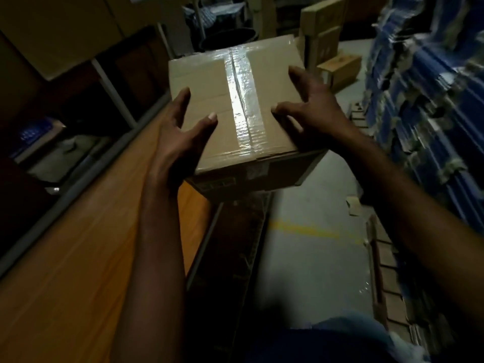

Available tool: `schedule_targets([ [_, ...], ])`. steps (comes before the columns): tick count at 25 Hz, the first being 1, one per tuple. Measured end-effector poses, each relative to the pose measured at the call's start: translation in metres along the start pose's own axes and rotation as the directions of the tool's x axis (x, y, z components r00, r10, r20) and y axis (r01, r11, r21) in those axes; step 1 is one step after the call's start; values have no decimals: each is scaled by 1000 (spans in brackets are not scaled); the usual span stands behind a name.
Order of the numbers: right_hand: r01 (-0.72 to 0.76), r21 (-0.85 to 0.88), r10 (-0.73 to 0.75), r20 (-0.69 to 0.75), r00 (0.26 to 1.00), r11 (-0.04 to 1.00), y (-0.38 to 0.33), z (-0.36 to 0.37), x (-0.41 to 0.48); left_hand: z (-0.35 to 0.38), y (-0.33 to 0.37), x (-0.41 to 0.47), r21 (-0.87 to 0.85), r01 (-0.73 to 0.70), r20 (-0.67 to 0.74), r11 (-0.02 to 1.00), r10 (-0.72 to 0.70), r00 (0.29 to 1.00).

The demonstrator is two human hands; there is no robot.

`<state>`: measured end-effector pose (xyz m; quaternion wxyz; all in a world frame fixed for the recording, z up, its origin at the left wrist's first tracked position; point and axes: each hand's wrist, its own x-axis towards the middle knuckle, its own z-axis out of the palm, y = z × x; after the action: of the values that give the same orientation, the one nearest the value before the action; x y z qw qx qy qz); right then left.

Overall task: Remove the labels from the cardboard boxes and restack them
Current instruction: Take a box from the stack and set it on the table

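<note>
"Where's the cardboard box [207,100] from where you stand?"

"Straight out in front of the person, square between the two hands. The taped seam [242,100] runs away from them, near to far, so the long way points forward. The box is over the outer edge of the table [78,244], partly out above the floor. I can't tell whether it rests there or is lifted."

"Which hand is closer in?"

"About even. The left hand [178,137] is at the near left corner, thumb laid on the top and fingers stretched along the left side. The right hand [314,111] is at the right edge, slightly farther forward, with splayed fingers and fingertips on the top."

"Gripping?"

"No, nothing curled round it. Both are spread wide and flat, pressing it between them."

"And the labels?"

"There's a pale label [258,171] on the near face, below the hands. I'd guess that face has to come up before anyone can pick at it."
</note>
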<state>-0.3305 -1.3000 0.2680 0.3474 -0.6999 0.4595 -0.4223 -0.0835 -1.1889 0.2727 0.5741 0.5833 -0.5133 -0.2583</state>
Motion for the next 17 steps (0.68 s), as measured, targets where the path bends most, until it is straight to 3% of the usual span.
schedule_targets([
  [5,77,28,-81,200,976,997,-12,56,104,-27,-13,55,116,110,-226,987,-82,971],
  [9,164,13,-156,396,905,986,-9,105,178,-38,-31,87,163,260,-403,952,-176,898],
  [14,199,113,-224,656,721,973,1,158,262,-32,-43,123,115,435,-593,893,-289,752],
  [17,321,110,-285,772,569,940,2,178,304,-24,-47,141,88,527,-657,845,-348,668],
])
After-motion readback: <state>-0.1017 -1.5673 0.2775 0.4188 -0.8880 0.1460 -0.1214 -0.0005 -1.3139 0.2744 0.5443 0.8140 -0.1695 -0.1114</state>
